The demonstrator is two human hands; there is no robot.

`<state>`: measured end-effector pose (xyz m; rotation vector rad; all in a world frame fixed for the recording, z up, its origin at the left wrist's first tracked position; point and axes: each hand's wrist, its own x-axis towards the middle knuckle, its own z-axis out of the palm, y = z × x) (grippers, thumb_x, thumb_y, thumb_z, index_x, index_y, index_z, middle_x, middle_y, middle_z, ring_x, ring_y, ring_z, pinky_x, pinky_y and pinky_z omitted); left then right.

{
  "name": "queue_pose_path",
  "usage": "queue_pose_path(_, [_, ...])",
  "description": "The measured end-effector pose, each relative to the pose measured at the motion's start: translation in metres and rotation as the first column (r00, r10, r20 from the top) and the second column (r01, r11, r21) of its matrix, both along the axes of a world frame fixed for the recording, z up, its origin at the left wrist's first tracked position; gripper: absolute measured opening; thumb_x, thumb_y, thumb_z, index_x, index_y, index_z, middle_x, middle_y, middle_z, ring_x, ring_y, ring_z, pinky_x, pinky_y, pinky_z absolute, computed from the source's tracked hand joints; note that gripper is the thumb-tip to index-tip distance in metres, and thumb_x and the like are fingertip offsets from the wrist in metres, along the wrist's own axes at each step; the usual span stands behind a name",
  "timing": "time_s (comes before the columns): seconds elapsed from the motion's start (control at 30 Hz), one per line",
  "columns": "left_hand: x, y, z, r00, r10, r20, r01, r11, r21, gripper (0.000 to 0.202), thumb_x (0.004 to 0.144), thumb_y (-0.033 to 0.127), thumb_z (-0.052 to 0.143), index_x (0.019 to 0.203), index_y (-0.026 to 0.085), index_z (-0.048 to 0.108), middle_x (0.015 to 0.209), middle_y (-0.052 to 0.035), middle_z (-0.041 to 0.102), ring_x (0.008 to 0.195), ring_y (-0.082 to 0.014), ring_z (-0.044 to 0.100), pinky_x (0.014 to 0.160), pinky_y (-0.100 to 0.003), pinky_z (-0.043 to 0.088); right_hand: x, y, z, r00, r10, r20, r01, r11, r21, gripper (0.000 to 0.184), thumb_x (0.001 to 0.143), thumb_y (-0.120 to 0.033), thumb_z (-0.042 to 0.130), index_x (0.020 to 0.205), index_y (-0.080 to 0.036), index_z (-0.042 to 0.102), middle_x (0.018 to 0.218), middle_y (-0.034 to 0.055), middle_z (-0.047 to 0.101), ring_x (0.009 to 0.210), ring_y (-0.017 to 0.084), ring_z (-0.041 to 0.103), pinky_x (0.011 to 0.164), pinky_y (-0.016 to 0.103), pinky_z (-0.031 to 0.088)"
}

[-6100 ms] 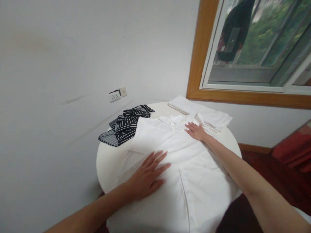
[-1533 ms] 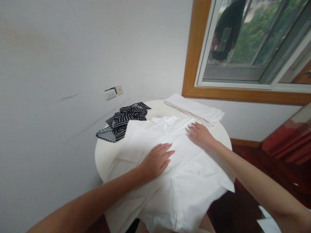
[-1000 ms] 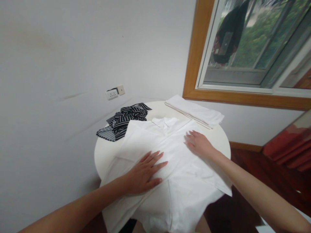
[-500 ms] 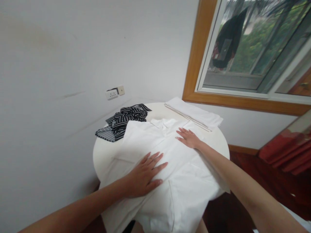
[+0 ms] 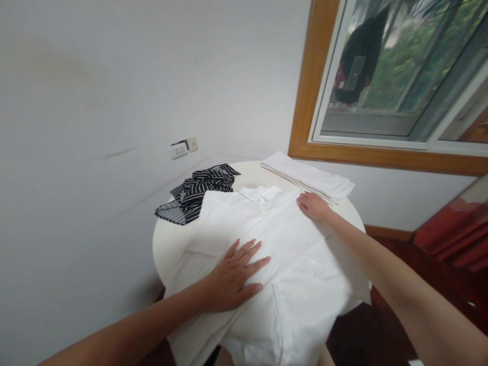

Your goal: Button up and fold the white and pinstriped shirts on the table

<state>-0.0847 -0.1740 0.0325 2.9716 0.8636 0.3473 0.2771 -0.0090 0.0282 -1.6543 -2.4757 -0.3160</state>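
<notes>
A white collared shirt (image 5: 244,216) lies spread over a round table, its collar at the far side and its lower part hanging over the near edge. Flat on the middle of the shirt rests my left hand (image 5: 232,279), fingers spread. At the shirt's far right shoulder is my right hand (image 5: 314,206), its fingers curled together on the fabric; the thumb is hidden.
The white round table (image 5: 168,249) stands against the wall. A crumpled black-and-white striped garment (image 5: 204,190) lies at its far left, and a folded white cloth (image 5: 305,175) at its far right. Beyond are a wall socket (image 5: 179,150) and a wood-framed window (image 5: 301,101).
My right hand has slid right across the shirt to its shoulder, and its spread fingers have curled in. My left hand keeps its place on the shirt. The view has shifted slightly.
</notes>
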Motion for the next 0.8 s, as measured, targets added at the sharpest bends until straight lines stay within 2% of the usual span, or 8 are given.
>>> queue_pose_path(0.1, [0.0,0.0,-0.001,1.0,0.012,-0.004,-0.012,1.0,-0.008,0.059,0.093,0.053,0.041,0.147,0.036,0.029,0.157,-0.0031,0.024,0.143,-0.0279,0.025,0.117,-0.049,0.011,-0.037,-0.04,0.008,0.987,0.137,-0.078,-0.136,0.991,0.014,0.046,0.096,-0.038,0.037,0.134,-0.016,0.053,0.142,0.0115,0.049,0.137,0.024,0.036,0.114,0.041,0.026])
queue_pose_path(0.2, [0.0,0.0,-0.001,1.0,0.02,-0.012,-0.02,1.0,-0.02,0.059,0.093,0.054,0.041,0.148,0.036,0.027,0.157,-0.0036,0.023,0.143,-0.0283,0.024,0.117,-0.051,0.008,-0.073,-0.093,0.002,0.951,0.27,-0.15,-0.281,0.958,-0.058,0.054,0.096,-0.052,0.036,0.144,-0.028,0.04,0.152,0.006,0.036,0.14,0.025,0.03,0.114,0.048,0.023])
queue_pose_path(0.23, [0.0,0.0,-0.001,1.0,0.021,-0.015,-0.021,1.0,-0.022,0.06,0.093,0.054,0.041,0.148,0.036,0.026,0.157,-0.0041,0.022,0.143,-0.0284,0.023,0.117,-0.051,0.008,-0.079,-0.108,-0.002,0.941,0.299,-0.158,-0.316,0.944,-0.099,0.056,0.095,-0.055,0.036,0.146,-0.032,0.036,0.153,0.0038,0.032,0.142,0.026,0.027,0.114,0.051,0.021])
queue_pose_path(0.3, [0.0,0.001,-0.002,1.0,0.021,-0.014,-0.022,1.0,-0.019,0.061,0.093,0.054,0.041,0.149,0.035,0.026,0.157,-0.0047,0.023,0.144,-0.0285,0.022,0.117,-0.051,0.008,-0.08,-0.127,-0.009,0.948,0.268,-0.173,-0.292,0.947,-0.134,0.057,0.095,-0.058,0.034,0.146,-0.034,0.034,0.155,0.0034,0.029,0.143,0.027,0.023,0.114,0.055,0.019])
queue_pose_path(0.47, [-0.001,-0.001,-0.004,1.0,0.023,0.01,-0.023,0.999,-0.03,0.062,0.091,0.055,0.043,0.148,0.035,0.029,0.156,-0.0053,0.027,0.142,-0.0296,0.025,0.117,-0.053,0.01,-0.04,-0.123,-0.018,0.982,0.007,-0.19,-0.036,0.988,-0.15,0.059,0.094,-0.061,0.031,0.145,-0.032,0.038,0.154,0.0058,0.03,0.143,0.028,0.022,0.112,0.059,0.021])
queue_pose_path(0.57, [-0.002,0.007,0.001,1.0,0.014,0.019,-0.013,0.998,-0.062,0.068,0.087,0.062,0.046,0.147,0.032,0.032,0.156,-0.0077,0.025,0.143,-0.0317,0.023,0.115,-0.054,0.017,-0.021,-0.114,-0.023,0.982,-0.044,-0.181,0.018,0.989,-0.144,0.058,0.095,-0.059,0.029,0.145,-0.03,0.038,0.154,0.0054,0.029,0.143,0.026,0.022,0.113,0.057,0.021])
queue_pose_path(0.67, [-0.005,0.036,0.01,0.997,0.038,0.068,-0.036,0.999,-0.022,0.065,0.09,0.058,0.044,0.146,0.028,0.033,0.156,-0.0091,0.025,0.143,-0.0301,0.022,0.115,-0.052,0.022,-0.016,-0.112,-0.028,0.984,-0.03,-0.174,0.01,0.993,-0.114,0.057,0.096,-0.057,0.029,0.145,-0.03,0.038,0.154,0.0053,0.029,0.143,0.025,0.023,0.114,0.055,0.021])
queue_pose_path(0.8, [-0.027,0.099,0.01,0.966,0.228,0.125,-0.243,0.962,0.127,0.054,0.097,0.04,0.032,0.144,0.015,0.036,0.153,-0.0146,0.031,0.144,-0.0281,0.021,0.117,-0.052,0.021,-0.019,-0.113,-0.03,0.986,-0.026,-0.166,0.008,0.994,-0.107,0.057,0.095,-0.057,0.028,0.145,-0.03,0.038,0.155,0.0052,0.028,0.143,0.025,0.023,0.114,0.055,0.022])
